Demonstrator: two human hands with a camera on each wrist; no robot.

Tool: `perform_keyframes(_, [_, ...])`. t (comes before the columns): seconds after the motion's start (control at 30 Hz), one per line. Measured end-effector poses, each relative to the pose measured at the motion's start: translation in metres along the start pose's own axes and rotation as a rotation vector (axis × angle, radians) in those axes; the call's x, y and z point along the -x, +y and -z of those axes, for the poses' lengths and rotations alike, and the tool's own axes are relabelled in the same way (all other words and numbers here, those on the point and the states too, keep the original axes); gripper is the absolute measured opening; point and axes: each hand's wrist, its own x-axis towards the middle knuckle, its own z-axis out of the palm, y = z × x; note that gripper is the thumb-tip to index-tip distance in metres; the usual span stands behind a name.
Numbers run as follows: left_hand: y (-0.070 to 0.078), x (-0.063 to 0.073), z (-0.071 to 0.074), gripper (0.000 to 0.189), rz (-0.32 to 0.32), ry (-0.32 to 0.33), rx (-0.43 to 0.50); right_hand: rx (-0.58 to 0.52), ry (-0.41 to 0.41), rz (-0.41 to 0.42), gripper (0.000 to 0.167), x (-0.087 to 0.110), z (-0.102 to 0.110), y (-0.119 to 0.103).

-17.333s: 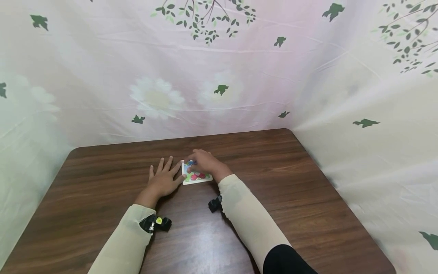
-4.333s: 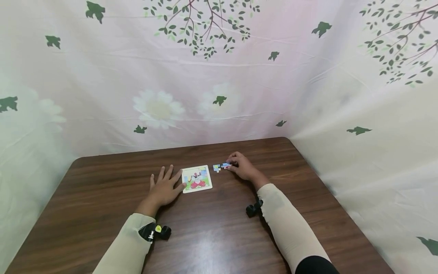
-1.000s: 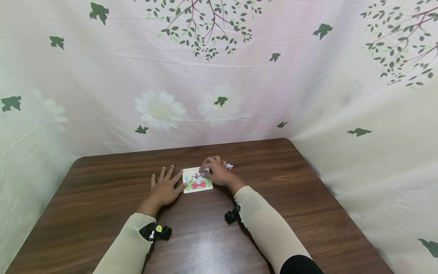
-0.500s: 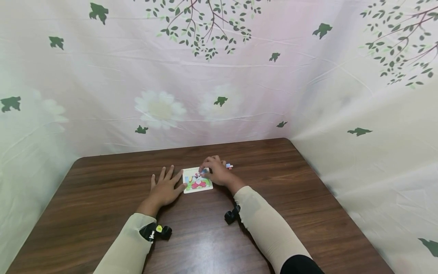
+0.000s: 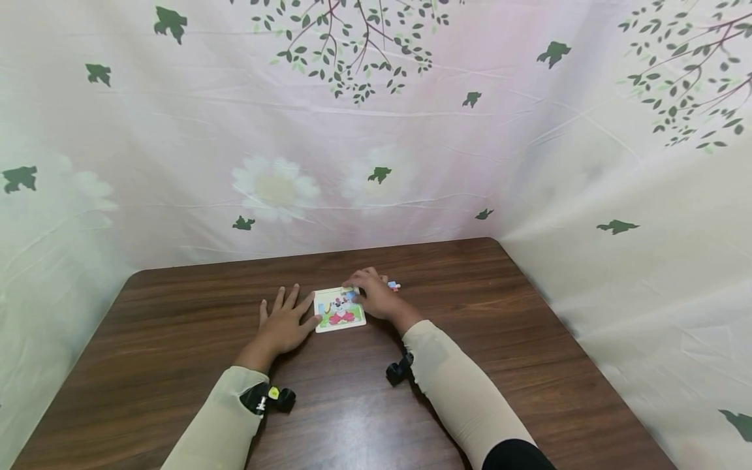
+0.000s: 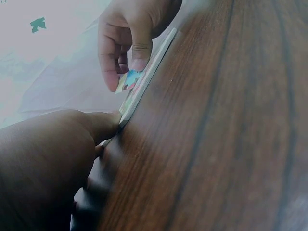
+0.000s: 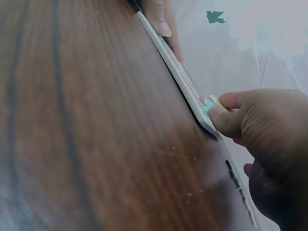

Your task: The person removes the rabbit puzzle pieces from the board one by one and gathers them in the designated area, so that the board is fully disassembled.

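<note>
- Jigsaw board, flat on bench toward far edge, between both hands; pale rim, white-and-red cartoon figure over green and blue.
- Left hand palm down on bench, left of board; fingers spread apart, thumb on board's left rim, forefinger tip at far left corner.
- Right hand over board's far right corner; thumb and forefinger clamped on held piece, other fingers curled.
- Held piece blue, yellow and reddish, tilted above board surface; can't tell whether touching it.
- Loose piece on bench, just right of right hand, partly hidden; blue and pink bits showing.
- Dark low edges past board's corner in right wrist view, blurred; number of pieces unclear.
- Cream sleeves on both arms, black wrist cameras strapped on, black band at right elbow.
- Behind and beside bench: pale cloth printed with green birds, leafy branches, white flowers.
</note>
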Motion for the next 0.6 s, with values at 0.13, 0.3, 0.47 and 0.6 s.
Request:
perform_keyframes(0.13, [0.001,0.001,0.001,0.074,0.001,0.000,0.003,0.013,-0.001,0.014,0.037,0.000,0.000,-0.002])
perform_keyframes(0.3, [0.002,0.002,0.001,0.074,0.010,-0.007,-0.001,0.004,0.002,0.021,0.039,0.001,0.001,-0.002])
perform_keyframes(0.47, [0.001,0.004,0.001,0.074,0.003,-0.003,0.005,-0.021,0.041,0.007,0.034,0.003,0.002,0.002])
perform_keyframes(0.6, [0.002,0.003,0.001,0.074,-0.009,0.008,0.016,-0.039,0.088,-0.012,0.029,0.006,0.004,0.008])
